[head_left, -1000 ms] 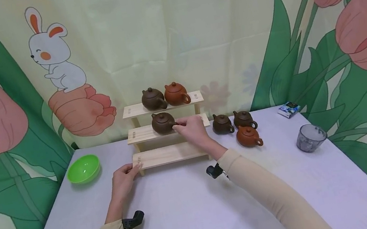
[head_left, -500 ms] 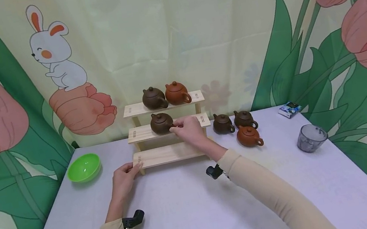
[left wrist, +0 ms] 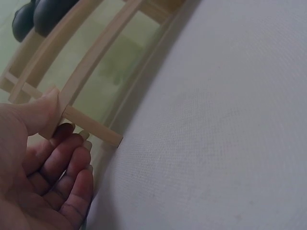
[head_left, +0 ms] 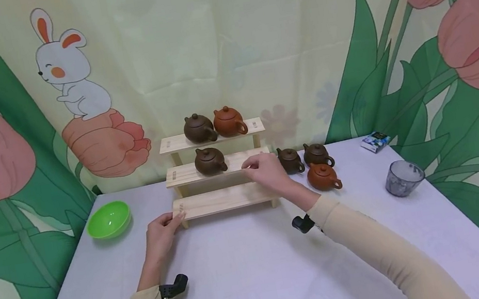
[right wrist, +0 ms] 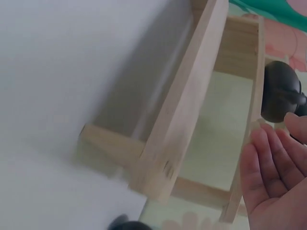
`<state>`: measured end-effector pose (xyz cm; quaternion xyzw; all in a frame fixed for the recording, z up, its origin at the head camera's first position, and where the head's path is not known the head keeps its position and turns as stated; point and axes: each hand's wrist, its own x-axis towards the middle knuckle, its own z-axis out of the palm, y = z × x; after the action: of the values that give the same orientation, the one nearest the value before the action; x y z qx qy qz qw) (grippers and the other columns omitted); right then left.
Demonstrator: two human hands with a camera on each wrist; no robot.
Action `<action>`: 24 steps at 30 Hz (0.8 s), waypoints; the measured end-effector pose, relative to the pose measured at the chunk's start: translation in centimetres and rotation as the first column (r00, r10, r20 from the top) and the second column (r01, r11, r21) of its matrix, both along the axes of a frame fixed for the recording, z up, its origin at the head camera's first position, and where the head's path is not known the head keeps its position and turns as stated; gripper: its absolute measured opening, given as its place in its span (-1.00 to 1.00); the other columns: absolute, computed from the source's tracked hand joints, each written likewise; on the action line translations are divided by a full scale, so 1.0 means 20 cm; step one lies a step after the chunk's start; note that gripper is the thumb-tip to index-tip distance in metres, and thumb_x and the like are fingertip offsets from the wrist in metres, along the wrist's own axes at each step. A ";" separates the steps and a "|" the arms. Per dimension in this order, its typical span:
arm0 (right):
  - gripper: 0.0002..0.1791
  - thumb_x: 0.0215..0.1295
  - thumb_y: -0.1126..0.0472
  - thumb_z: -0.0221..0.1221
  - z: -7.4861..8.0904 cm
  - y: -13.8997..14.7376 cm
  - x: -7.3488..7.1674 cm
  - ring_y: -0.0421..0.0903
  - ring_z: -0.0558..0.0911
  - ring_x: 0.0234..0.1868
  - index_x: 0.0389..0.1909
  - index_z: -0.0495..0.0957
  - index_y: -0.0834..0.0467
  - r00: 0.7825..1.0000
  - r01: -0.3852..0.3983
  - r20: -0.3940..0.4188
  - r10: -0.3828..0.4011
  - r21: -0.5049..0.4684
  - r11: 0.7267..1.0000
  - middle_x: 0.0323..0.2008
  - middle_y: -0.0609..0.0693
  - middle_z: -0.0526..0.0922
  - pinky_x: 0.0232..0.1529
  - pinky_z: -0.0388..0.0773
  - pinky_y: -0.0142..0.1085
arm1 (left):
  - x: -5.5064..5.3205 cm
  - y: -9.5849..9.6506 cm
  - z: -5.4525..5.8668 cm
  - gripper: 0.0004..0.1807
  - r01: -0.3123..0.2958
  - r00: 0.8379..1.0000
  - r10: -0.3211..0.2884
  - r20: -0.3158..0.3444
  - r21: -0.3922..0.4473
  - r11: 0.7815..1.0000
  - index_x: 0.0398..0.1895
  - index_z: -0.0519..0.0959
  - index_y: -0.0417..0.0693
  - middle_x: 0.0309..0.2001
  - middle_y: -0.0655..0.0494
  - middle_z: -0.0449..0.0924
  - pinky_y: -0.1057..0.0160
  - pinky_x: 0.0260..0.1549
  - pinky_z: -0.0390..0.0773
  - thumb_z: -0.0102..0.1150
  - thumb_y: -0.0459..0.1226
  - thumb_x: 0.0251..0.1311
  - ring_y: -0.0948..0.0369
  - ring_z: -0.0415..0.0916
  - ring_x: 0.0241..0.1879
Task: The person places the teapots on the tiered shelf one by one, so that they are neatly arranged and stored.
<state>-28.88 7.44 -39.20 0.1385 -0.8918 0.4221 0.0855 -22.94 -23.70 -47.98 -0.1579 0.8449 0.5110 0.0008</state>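
My left hand (head_left: pixel 160 238) grips the left end of the lowest tier of a three-tier wooden display stand (head_left: pixel 224 201). In the left wrist view its thumb lies on top of the board, with curled fingers (left wrist: pixel 72 163) underneath. On the middle tier sits a dark brown teapot (head_left: pixel 210 161), left of centre, handle toward the right. My right hand (head_left: pixel 268 172) is apart from that teapot, over the right part of the middle tier, holding nothing, its fingers (right wrist: pixel 268 163) loosely bent. The top tier bears a dark teapot (head_left: pixel 199 128) and a reddish-brown teapot (head_left: pixel 229 121) side by side.
Right of the stand, two dark teapots (head_left: pixel 290 161) and a reddish-brown teapot (head_left: pixel 322 176) stand on the white-covered table (head_left: pixel 240 275). Farther right are a small blue box (head_left: pixel 376 142) and a grey glass cup (head_left: pixel 404 178). A green bowl (head_left: pixel 109 220) sits at left.
The teapot on the middle tier slid slightly left with my right hand at its handle. My right hand then let go and drew back to the right. My left hand stayed put.
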 end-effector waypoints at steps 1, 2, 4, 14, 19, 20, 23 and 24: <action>-0.89 0.22 0.15 0.32 0.00 0.02 0.01 -0.17 0.64 -0.40 -0.30 0.76 0.07 1.000 0.000 0.009 0.000 0.008 1.000 -0.41 -0.04 0.76 -0.25 0.50 -0.30 | 0.00 0.00 0.00 -0.41 -0.003 1.000 0.003 -0.002 0.000 1.000 0.10 0.60 -0.15 -0.17 0.03 0.63 0.32 -0.28 0.46 0.23 0.13 0.25 0.16 0.46 -0.18; -0.88 0.23 0.13 0.32 0.00 0.04 0.01 -0.16 0.64 -0.42 -0.29 0.76 0.07 1.000 -0.002 0.020 0.001 0.015 1.000 -0.40 -0.04 0.75 -0.27 0.50 -0.29 | 0.00 0.00 0.00 -0.41 -0.007 1.000 0.007 -0.002 -0.001 1.000 0.10 0.61 -0.15 -0.17 0.04 0.63 0.32 -0.28 0.46 0.23 0.13 0.25 0.16 0.46 -0.19; -0.86 0.26 0.12 0.31 0.00 0.07 0.03 -0.14 0.63 -0.43 -0.26 0.75 0.07 0.999 -0.004 0.035 0.002 0.039 0.999 -0.39 -0.03 0.75 -0.29 0.50 -0.28 | 0.00 0.00 0.00 -0.42 -0.015 1.000 0.015 0.003 -0.004 1.000 0.10 0.61 -0.13 -0.17 0.05 0.63 0.32 -0.28 0.46 0.22 0.13 0.25 0.16 0.46 -0.19; -0.83 0.27 0.14 0.29 -0.04 0.30 0.06 -0.12 0.63 -0.37 -0.21 0.76 0.11 1.000 0.017 0.009 -0.019 0.154 0.988 -0.33 0.00 0.76 -0.36 0.49 -0.31 | -0.01 -0.01 -0.01 -0.40 -0.015 1.000 0.016 0.007 -0.007 1.000 0.11 0.60 -0.14 -0.18 0.04 0.63 0.32 -0.29 0.47 0.22 0.15 0.25 0.15 0.46 -0.19; -0.80 0.30 0.13 0.28 -0.07 0.41 0.08 -0.10 0.65 -0.36 -0.16 0.74 0.15 0.998 0.035 0.042 -0.042 0.156 0.987 -0.26 0.03 0.76 -0.35 0.56 -0.30 | -0.01 -0.01 -0.01 -0.39 -0.011 1.000 0.011 0.002 -0.018 1.000 0.12 0.59 -0.14 -0.14 0.01 0.63 0.34 -0.27 0.48 0.20 0.16 0.27 0.15 0.47 -0.17; -0.79 0.30 0.13 0.28 -0.08 0.43 0.09 -0.10 0.65 -0.35 -0.15 0.73 0.15 0.998 0.041 0.045 -0.049 0.160 0.986 -0.26 0.04 0.76 -0.34 0.57 -0.29 | 0.00 0.00 -0.01 -0.38 -0.007 1.000 0.007 -0.001 -0.019 1.000 0.12 0.59 -0.15 -0.14 0.01 0.63 0.34 -0.27 0.48 0.20 0.16 0.26 0.15 0.47 -0.17; -0.81 0.30 0.13 0.28 -0.08 0.49 0.10 -0.12 0.66 -0.37 -0.17 0.73 0.13 0.997 0.059 0.040 -0.067 0.172 0.983 -0.29 0.03 0.76 -0.35 0.56 -0.30 | 0.00 0.00 -0.01 -0.36 0.001 1.000 -0.001 -0.006 -0.027 1.000 0.13 0.59 -0.16 -0.14 0.00 0.63 0.33 -0.28 0.46 0.19 0.18 0.26 0.14 0.46 -0.16; -0.81 0.30 0.13 0.28 -0.08 0.51 0.10 -0.13 0.66 -0.38 -0.18 0.73 0.12 0.996 0.068 0.039 -0.076 0.173 0.983 -0.29 0.03 0.76 -0.36 0.56 -0.30 | 0.00 0.00 -0.01 -0.36 0.002 1.000 -0.003 -0.006 -0.027 1.000 0.13 0.59 -0.16 -0.14 0.00 0.63 0.33 -0.27 0.46 0.19 0.18 0.26 0.14 0.46 -0.16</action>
<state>-26.88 17.66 -40.87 0.1032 -0.9310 0.3434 0.0681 -22.90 -23.79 -48.18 -0.1553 0.8520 0.4999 -0.0034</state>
